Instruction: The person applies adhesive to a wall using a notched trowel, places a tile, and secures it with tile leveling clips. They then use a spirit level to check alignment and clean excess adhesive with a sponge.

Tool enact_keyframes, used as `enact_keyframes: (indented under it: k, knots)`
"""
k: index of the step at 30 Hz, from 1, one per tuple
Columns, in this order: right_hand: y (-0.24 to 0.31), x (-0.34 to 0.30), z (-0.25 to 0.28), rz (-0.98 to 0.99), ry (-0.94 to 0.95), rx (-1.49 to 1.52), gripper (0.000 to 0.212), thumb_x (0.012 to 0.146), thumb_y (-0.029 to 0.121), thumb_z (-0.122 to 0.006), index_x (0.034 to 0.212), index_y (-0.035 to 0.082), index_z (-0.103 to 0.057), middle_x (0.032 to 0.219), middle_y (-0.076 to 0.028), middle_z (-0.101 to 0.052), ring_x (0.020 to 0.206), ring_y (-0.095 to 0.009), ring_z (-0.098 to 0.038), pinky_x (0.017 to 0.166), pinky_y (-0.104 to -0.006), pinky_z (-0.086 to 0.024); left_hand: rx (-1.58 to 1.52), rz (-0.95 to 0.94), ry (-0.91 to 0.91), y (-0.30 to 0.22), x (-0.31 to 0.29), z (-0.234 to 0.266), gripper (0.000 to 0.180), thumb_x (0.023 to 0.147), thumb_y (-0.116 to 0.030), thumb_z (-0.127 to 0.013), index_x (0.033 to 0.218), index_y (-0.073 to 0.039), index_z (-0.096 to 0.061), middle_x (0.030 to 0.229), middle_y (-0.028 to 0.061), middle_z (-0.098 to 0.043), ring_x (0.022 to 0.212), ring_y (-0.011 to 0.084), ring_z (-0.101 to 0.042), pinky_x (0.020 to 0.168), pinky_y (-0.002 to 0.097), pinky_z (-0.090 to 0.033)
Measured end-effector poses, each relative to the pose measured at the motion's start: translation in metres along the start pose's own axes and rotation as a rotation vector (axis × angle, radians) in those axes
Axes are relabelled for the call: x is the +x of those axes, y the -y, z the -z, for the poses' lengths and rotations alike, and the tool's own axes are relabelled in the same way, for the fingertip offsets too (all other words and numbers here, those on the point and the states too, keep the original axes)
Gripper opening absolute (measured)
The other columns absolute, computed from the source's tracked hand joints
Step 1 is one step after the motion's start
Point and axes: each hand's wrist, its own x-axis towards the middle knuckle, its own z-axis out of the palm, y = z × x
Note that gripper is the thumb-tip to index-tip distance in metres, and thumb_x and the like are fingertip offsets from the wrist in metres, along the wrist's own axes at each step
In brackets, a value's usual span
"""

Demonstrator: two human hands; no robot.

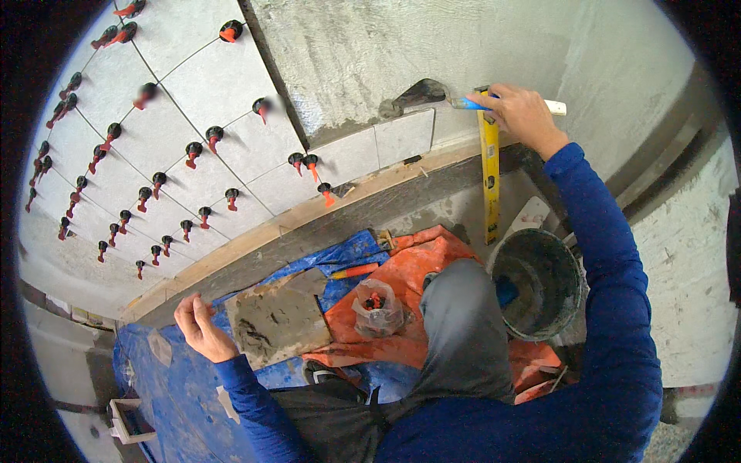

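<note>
My right hand (515, 114) grips the blue and white handle of a trowel (421, 94). Its dark, mortar-smeared blade lies close to the grey wall, just above a row of low cut tiles (404, 136). My left hand (202, 329) is raised at the left with its fingers loosely bent and apart, and nothing shows in it. Near that hand, a flat rectangular piece (282, 316) coated with grey mortar rests on the tarp. A yellow spirit level (490, 177) stands against the wall directly below my right hand.
Large white tiles (185, 62) with several black and red levelling clips cover the left wall. A wooden batten (301, 214) runs beneath them. A dark bucket (540, 284) stands right of my knee. A clear bag of clips (378, 307) sits on the orange tarp (436, 251), beside a blue tarp (181, 393).
</note>
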Motion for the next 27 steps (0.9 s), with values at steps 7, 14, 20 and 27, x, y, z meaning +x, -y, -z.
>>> enact_keyframes:
  k: [7,14,20,27]
  knots:
    - [-0.005,-0.008,-0.003,0.022,-0.087,-0.087,0.045,0.089,0.018,-0.065,0.131,0.034,-0.066,0.099,-0.005,-0.066,0.095,-0.027,-0.069,0.079,-0.0401,-0.058,-0.017,-0.004,0.04,-0.003,0.0,-0.001,0.019,0.101,-0.019,-0.06,0.1,-0.001,-0.066,0.103,0.0046,-0.059,0.078,0.0108,-0.055,0.068,0.0261,-0.046]
    - [-0.008,-0.018,0.008,-0.033,-0.008,-0.125,0.045,0.09,0.018,-0.064,0.131,0.034,-0.065,0.099,-0.005,-0.067,0.094,-0.027,-0.069,0.078,-0.0399,-0.057,-0.013,0.005,0.07,-0.003,0.0,0.0,0.018,0.101,-0.018,-0.061,0.099,-0.001,-0.065,0.101,0.0044,-0.059,0.079,0.0112,-0.055,0.068,0.0265,-0.047]
    - [0.019,-0.046,0.029,-0.276,0.041,-0.009,0.04,0.089,0.022,-0.067,0.127,0.031,-0.069,0.096,-0.005,-0.067,0.092,-0.027,-0.069,0.075,-0.0408,-0.057,-0.038,-0.011,0.073,-0.005,-0.003,-0.002,0.017,0.1,-0.017,-0.061,0.099,0.0,-0.065,0.1,0.0043,-0.058,0.08,0.0115,-0.055,0.069,0.0265,-0.047]
    - [0.042,-0.047,0.005,-0.175,-0.025,0.073,0.039,0.088,0.022,-0.068,0.126,0.032,-0.069,0.099,-0.005,-0.067,0.089,-0.028,-0.069,0.072,-0.0424,-0.057,-0.075,0.04,0.083,-0.005,-0.006,-0.01,0.016,0.1,-0.016,-0.062,0.098,-0.001,-0.066,0.102,0.0033,-0.057,0.081,0.0107,-0.056,0.069,0.0258,-0.046]
